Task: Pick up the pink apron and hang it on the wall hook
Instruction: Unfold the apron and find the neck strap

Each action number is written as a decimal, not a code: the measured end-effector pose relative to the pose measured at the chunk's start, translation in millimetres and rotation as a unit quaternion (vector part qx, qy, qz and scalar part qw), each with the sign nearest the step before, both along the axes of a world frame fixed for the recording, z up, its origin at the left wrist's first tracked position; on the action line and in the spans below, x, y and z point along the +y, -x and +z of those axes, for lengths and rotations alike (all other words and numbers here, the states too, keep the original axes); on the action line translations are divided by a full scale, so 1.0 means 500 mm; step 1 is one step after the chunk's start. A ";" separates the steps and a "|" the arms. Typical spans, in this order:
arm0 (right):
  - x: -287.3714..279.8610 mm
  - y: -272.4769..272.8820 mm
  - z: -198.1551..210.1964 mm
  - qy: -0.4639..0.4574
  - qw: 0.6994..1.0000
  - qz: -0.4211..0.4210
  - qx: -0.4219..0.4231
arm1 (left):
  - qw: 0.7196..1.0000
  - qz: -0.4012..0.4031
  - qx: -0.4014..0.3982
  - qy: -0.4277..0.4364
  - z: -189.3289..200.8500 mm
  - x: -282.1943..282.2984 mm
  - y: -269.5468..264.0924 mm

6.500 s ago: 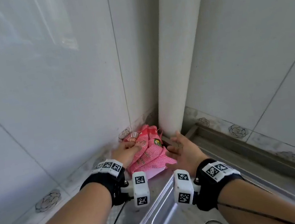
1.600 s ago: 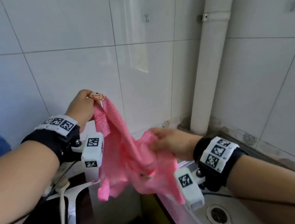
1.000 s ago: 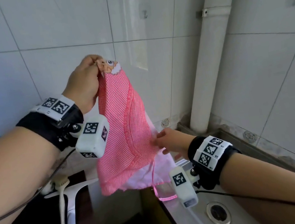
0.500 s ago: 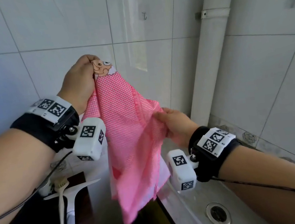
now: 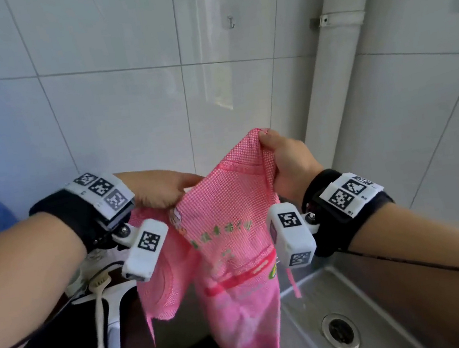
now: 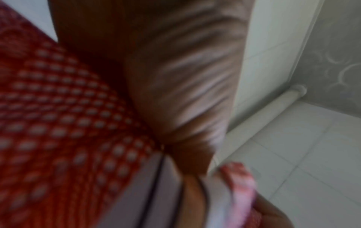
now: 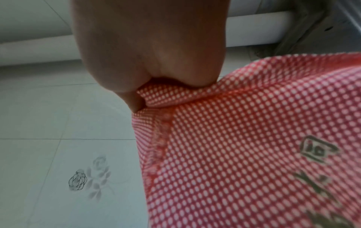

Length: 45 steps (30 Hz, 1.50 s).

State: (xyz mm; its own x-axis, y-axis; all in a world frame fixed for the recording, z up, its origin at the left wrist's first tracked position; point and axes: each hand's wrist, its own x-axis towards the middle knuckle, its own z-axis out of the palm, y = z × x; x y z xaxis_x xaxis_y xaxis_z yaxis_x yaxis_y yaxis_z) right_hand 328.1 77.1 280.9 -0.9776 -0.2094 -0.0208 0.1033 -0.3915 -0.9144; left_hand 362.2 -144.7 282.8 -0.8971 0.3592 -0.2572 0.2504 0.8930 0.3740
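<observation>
While both hands hold the apron point(image 5: 230, 232) up in front of the tiled wall, the hook point(image 5: 231, 22) sits well above and between them, bare. Right hand point(image 5: 287, 165) has its fingers point(image 7: 136, 86) clenched on a bunched top corner; the right wrist view shows the checked cloth pinched tight in the fist. Left hand point(image 5: 160, 191) grips the opposite top edge, lower than the right; its wrist view is blurred, so the exact finger hold cannot be read there. Cloth hangs limp over the sink point(image 5: 373, 301) edge, a thin tie point(image 5: 293, 282) dangling on the right side.

Judgement: step in hand is spreading the top edge to find something that will catch on the hook. No neck loop is visible yet.

To do it well: keep one hand clamped, let the other work along the edge until a loop or strap is found, hold that open and taut, then raise it over the hook tip and lower it. Bunched cloth alone would likely slip off a hook this small.
</observation>
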 end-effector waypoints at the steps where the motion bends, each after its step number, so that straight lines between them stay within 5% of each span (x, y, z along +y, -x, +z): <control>1: 0.000 -0.004 0.001 -0.010 1.000 0.021 0.008 | 0.999 -0.005 -0.028 -0.031 -0.006 0.004 -0.004; 3: -0.003 -0.013 -0.001 -0.063 0.995 0.065 0.037 | 0.993 -0.016 -0.078 -0.089 -0.018 0.013 -0.008; 7: -0.017 -0.025 -0.011 -0.189 0.971 0.075 0.122 | 0.981 -0.011 -0.024 -0.190 -0.028 0.041 -0.005; 11: -0.024 -0.029 -0.016 -0.181 0.970 0.062 0.147 | 0.928 0.023 -0.061 -0.366 -0.037 0.051 -0.001; 16: -0.004 -0.024 -0.010 -0.148 0.980 0.003 0.135 | 0.898 0.045 -0.091 -0.428 -0.045 0.033 0.010; 21: 0.019 -0.005 -0.008 -0.098 0.985 -0.098 0.104 | 0.932 0.073 -0.032 -0.352 -0.047 -0.001 0.014; 26: 0.055 0.019 -0.028 -0.087 0.976 -0.190 0.064 | 0.918 0.147 0.030 -0.368 -0.054 -0.060 0.031; 30: 0.087 0.034 -0.041 -0.162 0.954 -0.250 0.022 | 0.901 0.182 0.047 -0.390 -0.052 -0.097 0.025; 34: 0.064 0.028 -0.065 -0.227 0.965 -0.122 -0.044 | 0.858 0.211 0.073 -0.462 -0.024 -0.063 0.014; 38: -0.015 -0.037 -0.069 -0.154 0.977 0.082 -0.124 | 0.878 0.195 0.146 -0.411 0.003 -0.027 0.019; 41: -0.073 -0.100 -0.060 -0.177 0.964 0.180 -0.080 | 0.892 0.173 0.171 -0.382 0.020 0.002 0.018; 43: -0.092 -0.116 -0.056 -0.272 0.951 0.150 -0.008 | 0.908 0.134 0.187 -0.349 0.029 0.023 0.013; 45: -0.097 -0.110 -0.048 -0.308 0.950 0.023 0.053 | 0.921 0.107 0.185 -0.324 0.030 0.034 0.012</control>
State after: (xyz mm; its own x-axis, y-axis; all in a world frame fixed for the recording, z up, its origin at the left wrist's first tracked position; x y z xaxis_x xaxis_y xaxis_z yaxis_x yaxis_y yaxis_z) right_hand 383.0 28.6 256.8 -0.9710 -0.2323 -0.0559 0.0025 0.2243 -0.9745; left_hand 356.2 -127.6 297.8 -0.9484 0.1336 0.2874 0.3118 0.5562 0.7703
